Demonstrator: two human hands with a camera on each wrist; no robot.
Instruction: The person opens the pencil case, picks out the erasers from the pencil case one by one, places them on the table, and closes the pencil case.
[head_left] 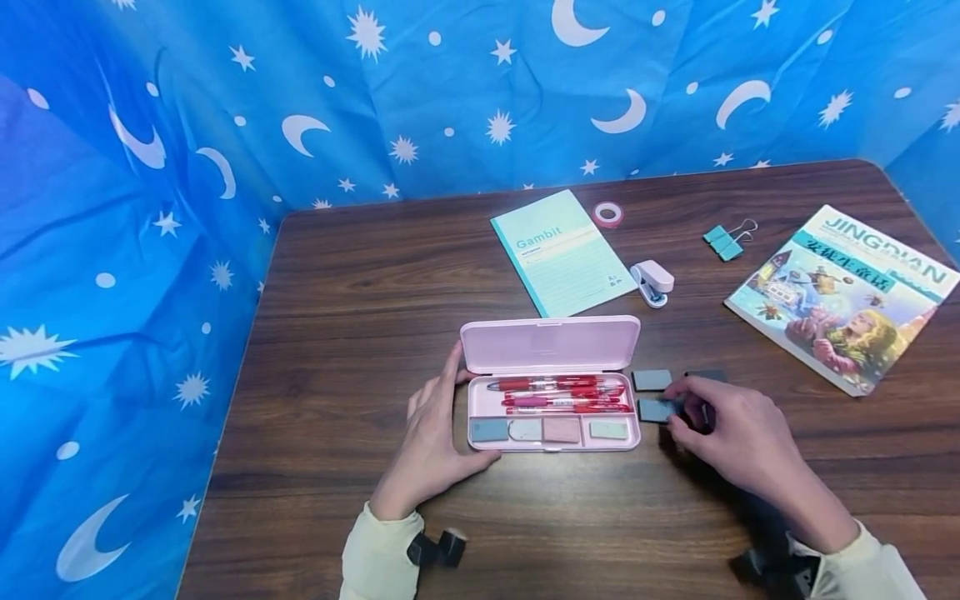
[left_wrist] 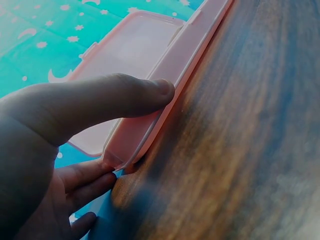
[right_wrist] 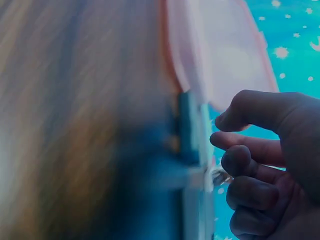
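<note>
A pink pencil case (head_left: 553, 447) lies with its lid up, several red pens (head_left: 558, 400) in its rear tray. In front are a blue-grey block (head_left: 489, 430), a white one (head_left: 525, 430), a pink one (head_left: 561, 430) and, apart, a pale green one (head_left: 608, 429). My left hand (head_left: 433, 433) grips the case's left end, thumb (left_wrist: 145, 95) on the front wall. Beside the right end, my right hand (head_left: 738, 429) is at a grey-blue block (head_left: 655, 411); its thumb and forefinger hold nothing in the right wrist view. Another grey block (head_left: 652, 380) lies behind.
A dark block (head_left: 705, 376) lies partly behind my right hand. Farther back are a mint notebook (head_left: 562, 254), a pink tape roll (head_left: 607, 214), a small stapler (head_left: 654, 282) and a teal binder clip (head_left: 726, 242). A picture book (head_left: 843, 300) lies at the right.
</note>
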